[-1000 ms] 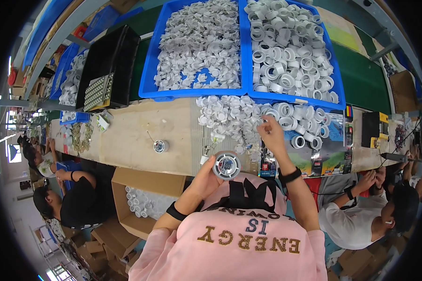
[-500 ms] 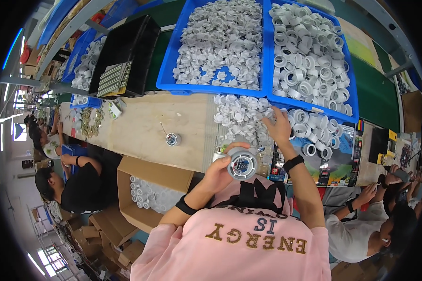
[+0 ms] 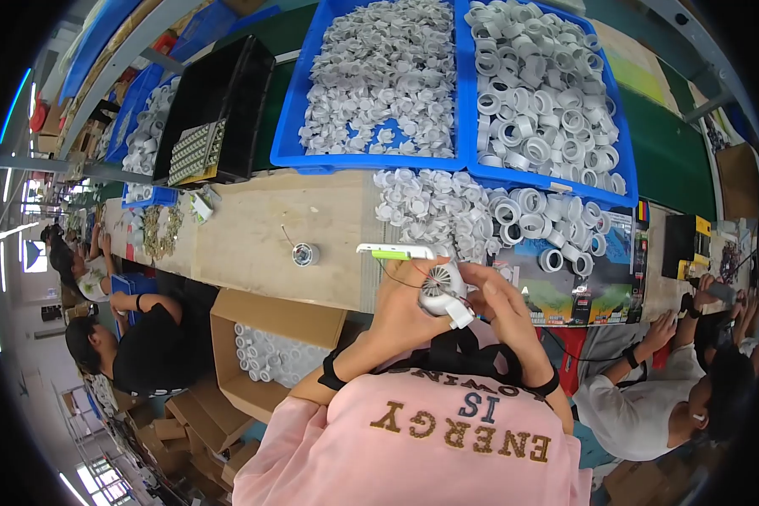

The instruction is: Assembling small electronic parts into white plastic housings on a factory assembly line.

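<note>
My left hand (image 3: 395, 314) is closed around a white round fan housing (image 3: 435, 297), held in front of my chest. Radial slats show on its upward face, and thin red and dark wires run across it. A white and green flat strip (image 3: 396, 252) sticks out beyond the left fingers; a small white block (image 3: 460, 316) sits at the near side. My right hand (image 3: 506, 314) is at the housing's right side with its fingers bent together. Whatever those fingertips pinch is hidden. Ahead lies a pile of small white petal-shaped plastic pieces (image 3: 430, 207).
Two blue bins, one of petal pieces (image 3: 282, 139) and one of white rings (image 3: 629, 181), stand behind. Loose rings (image 3: 535, 221) lie at right. A small round unit with a wire (image 3: 305, 254) rests on the table. An open carton (image 3: 274, 310) sits left; co-workers are on both sides.
My right hand has come back from the petal pile to the housing. The left hand has turned the housing over, so the slatted face and the strip now show instead of the circuit side.
</note>
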`<state>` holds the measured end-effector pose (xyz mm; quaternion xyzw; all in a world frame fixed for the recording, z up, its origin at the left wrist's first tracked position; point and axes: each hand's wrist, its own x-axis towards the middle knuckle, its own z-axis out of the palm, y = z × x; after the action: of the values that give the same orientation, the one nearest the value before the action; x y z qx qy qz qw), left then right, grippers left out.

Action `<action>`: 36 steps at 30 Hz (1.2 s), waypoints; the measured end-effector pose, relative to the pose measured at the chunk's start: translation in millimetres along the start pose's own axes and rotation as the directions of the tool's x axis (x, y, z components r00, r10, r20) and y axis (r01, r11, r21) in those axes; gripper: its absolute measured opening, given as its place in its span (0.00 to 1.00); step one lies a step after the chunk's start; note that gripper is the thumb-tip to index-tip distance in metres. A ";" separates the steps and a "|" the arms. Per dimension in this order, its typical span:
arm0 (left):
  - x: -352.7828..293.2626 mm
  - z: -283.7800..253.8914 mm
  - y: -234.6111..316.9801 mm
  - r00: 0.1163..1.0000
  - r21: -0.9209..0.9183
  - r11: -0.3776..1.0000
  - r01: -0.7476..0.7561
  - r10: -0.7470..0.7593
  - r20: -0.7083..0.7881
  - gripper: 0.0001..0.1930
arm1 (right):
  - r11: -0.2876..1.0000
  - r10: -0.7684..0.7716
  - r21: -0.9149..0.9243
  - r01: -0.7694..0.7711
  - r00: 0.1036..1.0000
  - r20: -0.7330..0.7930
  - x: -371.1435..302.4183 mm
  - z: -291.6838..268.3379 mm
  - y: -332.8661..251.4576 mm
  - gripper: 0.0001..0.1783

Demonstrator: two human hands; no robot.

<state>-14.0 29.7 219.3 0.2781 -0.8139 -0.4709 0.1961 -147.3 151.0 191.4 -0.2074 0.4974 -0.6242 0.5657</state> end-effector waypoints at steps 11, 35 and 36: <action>-1.8 12.8 2.7 0.950 0.237 0.932 -0.275 0.301 -0.080 0.48 | 0.984 -0.128 0.149 0.102 0.976 0.176 -12.6 12.2 -7.3 0.34; -5.8 13.8 -1.0 0.894 0.205 0.909 -0.364 0.403 -0.199 0.58 | 0.967 -0.238 0.120 0.225 0.965 0.105 -15.1 26.3 -15.4 0.40; -6.0 14.6 -1.0 0.887 0.209 0.903 -0.375 0.415 -0.202 0.57 | 0.969 -0.221 0.135 0.206 0.970 0.105 -15.3 26.4 -16.5 0.40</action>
<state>-17.6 42.7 211.1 0.1767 -0.8593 -0.3151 0.3620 -129.7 152.5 221.2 -0.2614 0.3980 -0.6974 0.5356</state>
